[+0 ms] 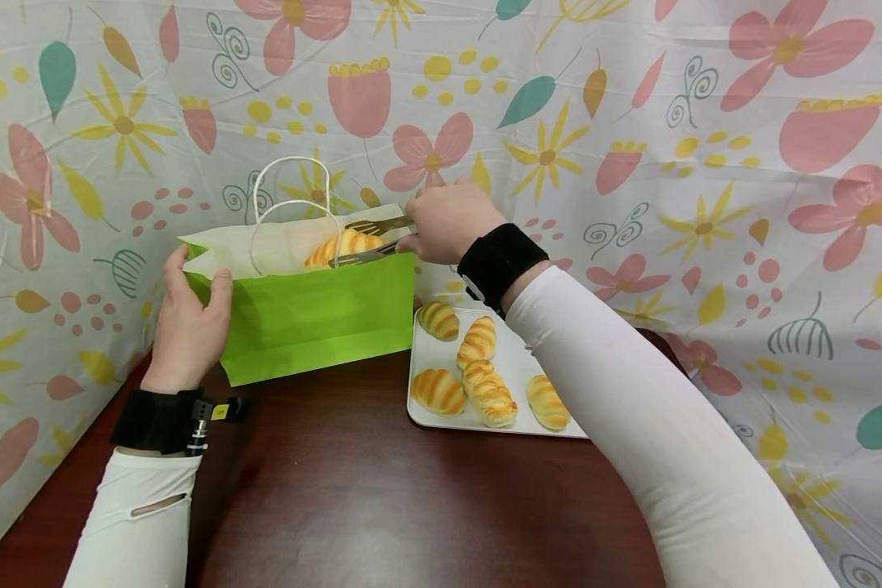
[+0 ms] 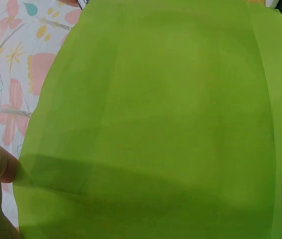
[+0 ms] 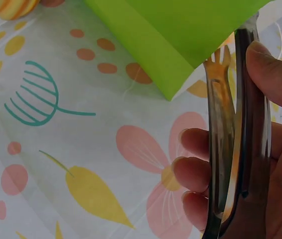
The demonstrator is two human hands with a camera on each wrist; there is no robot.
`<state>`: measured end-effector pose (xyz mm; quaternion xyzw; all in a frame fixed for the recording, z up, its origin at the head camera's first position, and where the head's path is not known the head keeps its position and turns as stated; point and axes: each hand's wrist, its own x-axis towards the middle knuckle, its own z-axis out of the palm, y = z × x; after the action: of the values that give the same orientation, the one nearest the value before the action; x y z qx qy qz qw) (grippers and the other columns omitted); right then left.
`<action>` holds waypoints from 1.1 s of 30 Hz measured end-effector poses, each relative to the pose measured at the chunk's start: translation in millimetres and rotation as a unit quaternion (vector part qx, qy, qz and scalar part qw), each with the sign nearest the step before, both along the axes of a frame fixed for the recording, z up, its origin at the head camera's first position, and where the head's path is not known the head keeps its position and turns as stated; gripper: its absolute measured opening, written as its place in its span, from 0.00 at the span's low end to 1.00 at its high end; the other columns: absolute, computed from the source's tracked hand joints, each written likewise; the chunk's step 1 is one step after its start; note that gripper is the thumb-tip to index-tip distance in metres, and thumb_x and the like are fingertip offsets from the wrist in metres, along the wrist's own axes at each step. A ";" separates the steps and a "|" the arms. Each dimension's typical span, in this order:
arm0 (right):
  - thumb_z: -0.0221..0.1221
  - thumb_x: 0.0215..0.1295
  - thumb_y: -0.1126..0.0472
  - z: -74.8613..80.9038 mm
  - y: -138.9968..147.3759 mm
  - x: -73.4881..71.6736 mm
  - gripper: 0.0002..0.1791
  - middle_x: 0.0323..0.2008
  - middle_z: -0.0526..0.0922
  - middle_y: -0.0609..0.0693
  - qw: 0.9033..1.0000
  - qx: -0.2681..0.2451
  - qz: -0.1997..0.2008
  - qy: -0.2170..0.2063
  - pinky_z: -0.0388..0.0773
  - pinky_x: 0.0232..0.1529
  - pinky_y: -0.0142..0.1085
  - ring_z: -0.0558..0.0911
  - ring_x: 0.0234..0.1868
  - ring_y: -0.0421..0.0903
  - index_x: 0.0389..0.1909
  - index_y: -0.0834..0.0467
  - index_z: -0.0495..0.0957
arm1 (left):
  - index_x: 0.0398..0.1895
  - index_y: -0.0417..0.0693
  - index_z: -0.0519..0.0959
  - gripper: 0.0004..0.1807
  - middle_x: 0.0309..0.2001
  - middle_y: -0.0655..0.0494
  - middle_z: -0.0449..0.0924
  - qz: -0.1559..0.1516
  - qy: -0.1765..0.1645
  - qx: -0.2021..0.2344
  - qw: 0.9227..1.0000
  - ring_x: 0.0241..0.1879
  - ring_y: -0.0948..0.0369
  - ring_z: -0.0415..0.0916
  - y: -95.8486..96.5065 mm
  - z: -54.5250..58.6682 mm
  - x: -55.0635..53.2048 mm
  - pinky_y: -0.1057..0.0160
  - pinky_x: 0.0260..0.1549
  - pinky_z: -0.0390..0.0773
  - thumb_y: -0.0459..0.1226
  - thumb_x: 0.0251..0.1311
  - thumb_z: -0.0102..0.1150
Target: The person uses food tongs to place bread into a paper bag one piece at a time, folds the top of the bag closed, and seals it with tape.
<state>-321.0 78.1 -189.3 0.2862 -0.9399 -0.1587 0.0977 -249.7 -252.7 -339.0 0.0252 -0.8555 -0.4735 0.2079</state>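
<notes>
A green paper bag [image 1: 316, 314] with white twisted handles stands at the back left of the table, its mouth upward. My left hand [image 1: 191, 327] grips the bag's left end, thumb on the front face; the left wrist view is mostly filled by the green side. In my right hand [image 1: 456, 220] is a pair of metal tongs [image 3: 230, 139], fingers on one side and thumb on the other. The tongs' tips reach into the bag's mouth around a striped bread roll [image 1: 356, 242], whose lower part is hidden by the bag's front.
Right of the bag lies a white tray [image 1: 422, 416] holding several bread rolls, among them a twisted one [image 1: 489, 394] and a striped one [image 1: 438, 392]. My right forearm passes over the tray's right part. A flower-patterned cloth [image 1: 632, 98] hangs behind the dark wooden table [image 1: 382, 506].
</notes>
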 end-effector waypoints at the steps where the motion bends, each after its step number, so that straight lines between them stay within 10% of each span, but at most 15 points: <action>1: 0.56 0.73 0.34 -0.5 -1.0 0.2 0.25 0.30 0.77 0.49 1.000 0.003 -0.003 0.002 0.72 0.48 0.49 0.81 0.37 0.50 0.39 0.53 0.81 | 0.83 0.56 0.35 0.42 0.72 0.22 0.56 0.000 0.000 0.000 1.000 0.59 0.32 0.64 -0.1 0.0 0.0 0.34 0.59 0.59 0.59 0.76 0.36; 22: 0.58 0.72 0.35 11.6 -27.3 20.5 0.28 0.22 0.72 0.45 0.995 0.037 -0.085 -0.033 0.77 0.42 0.46 0.80 0.31 0.48 0.20 0.52 0.76 | 0.83 0.56 0.35 0.42 0.75 0.24 0.53 -0.001 -0.004 -0.003 1.000 0.65 0.32 0.61 -0.9 -1.2 -3.1 0.32 0.62 0.57 0.59 0.77 0.37; 33: 0.57 0.73 0.42 9.4 -45.2 26.3 0.18 0.34 0.83 0.47 0.992 0.066 -0.098 -0.041 0.78 0.44 0.45 0.81 0.36 0.46 0.35 0.52 0.85 | 0.83 0.59 0.35 0.43 0.74 0.24 0.55 0.003 -0.013 -0.004 1.000 0.65 0.33 0.61 -0.4 0.1 -2.2 0.32 0.63 0.57 0.61 0.76 0.37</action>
<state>-294.8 32.9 -179.9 0.2050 -0.9540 -0.2176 0.0242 -251.9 -253.1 -338.9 0.0334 -0.8598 -0.4691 0.1988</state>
